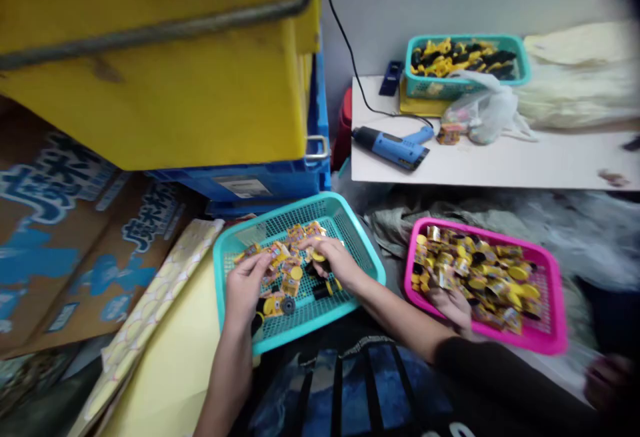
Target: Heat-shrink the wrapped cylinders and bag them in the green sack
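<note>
A teal mesh basket [350,223] sits in front of me with several small yellow and black toy parts [290,280] and orange packets in it. My left hand [245,285] is in the basket's left half, fingers curled round a small yellow piece at the edge of the heap. My right hand [333,257] rests on the middle of the heap. Its fingers are bent down and pinched among the pieces, and what they hold is hidden.
A pink basket [550,337] of similar parts stands to the right, with another person's hand [453,303] in its near side. Behind are a white board [500,160] with a blue glue gun [395,147], a plastic bag and a second teal basket [465,57]. Yellow and blue crates [175,90] and cardboard lie to the left.
</note>
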Motion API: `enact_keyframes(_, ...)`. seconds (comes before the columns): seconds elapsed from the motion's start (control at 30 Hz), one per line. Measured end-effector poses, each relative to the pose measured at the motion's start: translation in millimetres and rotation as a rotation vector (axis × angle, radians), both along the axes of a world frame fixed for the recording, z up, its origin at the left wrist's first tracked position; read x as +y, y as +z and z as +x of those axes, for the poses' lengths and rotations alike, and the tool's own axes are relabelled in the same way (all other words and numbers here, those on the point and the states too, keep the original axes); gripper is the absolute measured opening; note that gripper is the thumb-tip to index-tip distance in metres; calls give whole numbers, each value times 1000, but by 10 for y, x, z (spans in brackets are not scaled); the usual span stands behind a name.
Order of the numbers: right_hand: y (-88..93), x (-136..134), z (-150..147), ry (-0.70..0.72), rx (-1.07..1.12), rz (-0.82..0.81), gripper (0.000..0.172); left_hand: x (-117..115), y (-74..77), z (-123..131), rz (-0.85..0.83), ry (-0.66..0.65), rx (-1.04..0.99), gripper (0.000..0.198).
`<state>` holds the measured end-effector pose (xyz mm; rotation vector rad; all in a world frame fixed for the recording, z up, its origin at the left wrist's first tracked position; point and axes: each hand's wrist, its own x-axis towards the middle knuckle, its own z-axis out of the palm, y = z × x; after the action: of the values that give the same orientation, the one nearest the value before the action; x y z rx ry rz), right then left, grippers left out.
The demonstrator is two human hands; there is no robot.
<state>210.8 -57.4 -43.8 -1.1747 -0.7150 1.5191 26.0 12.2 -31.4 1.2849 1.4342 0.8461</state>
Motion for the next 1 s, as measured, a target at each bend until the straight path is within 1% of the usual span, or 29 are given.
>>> enact_keyframes(0.07,0,-30,7,-25,-39,-12,51,-11,-18,23,-8,-8,30,42)
enact_keyframes(0.13,-11,-56,-4,-31,-57,-16,43,-18,-31,33,-17,-16,49,41)
enact_keyframes(0.23,-65,-86,-42,22,-35,-40,36,-23,-29,22,-18,-21,61,38)
enact_keyframes(0.33,-141,-100,-67,41,13,-61,37,-20,-24,-9,-10,-19,56,38)
enact_keyframes(0.47,-175,-109,-56,-38,82,-45,44,-5,-50,-59,-1,-23,37,42)
enact_keyframes(0.53,-142,-118,-35,-50,135,-42,47,-1,-72,-85,-2,-36,26,44)
enact_keyframes(0.67,-24,-118,42,-13,242,-32,56,-27,-83,-89,-30,-78,5,48)
enact_keyframes(0.83,97,-68,173,-103,181,-1,49,-83,-15,12,-88,-135,-28,47)
enact_keyframes(0.9,131,-57,214,-126,184,-3,53,-93,2,45,-117,-163,-42,46)
enact_keyframes(1.0,158,-63,245,-129,207,-6,61,-97,-4,66,-161,-202,-64,50)
